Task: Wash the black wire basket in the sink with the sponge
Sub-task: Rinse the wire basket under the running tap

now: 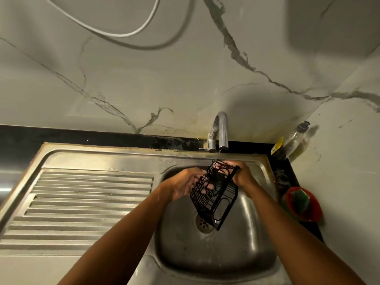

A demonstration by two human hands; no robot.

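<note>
Steel sink (236, 256) set in a dark surface (82, 135); ribbed drainboard (82, 202) to the left, basin at the right end.

Both forearms reach in from the near edge and meet over the basin's far half.

Black wire basket (213, 194) held above the basin, tilted on end: upper end under the faucet (223, 128), lower end over the drain. A thin stream of water lands on the upper end.

Right hand (241, 174): at the basket's upper right, fingers curled over the top rim, grasping it.

Left hand (184, 186): against the basket's left grid side, fingers seen through the wires; cannot tell whether they hook a wire or only press.

Red bowl (315, 210) on the surface by the sink's right edge; green sponge (300, 199) inside it, apart from both hands.

Soap bottle (294, 138) in the far right corner.
</note>
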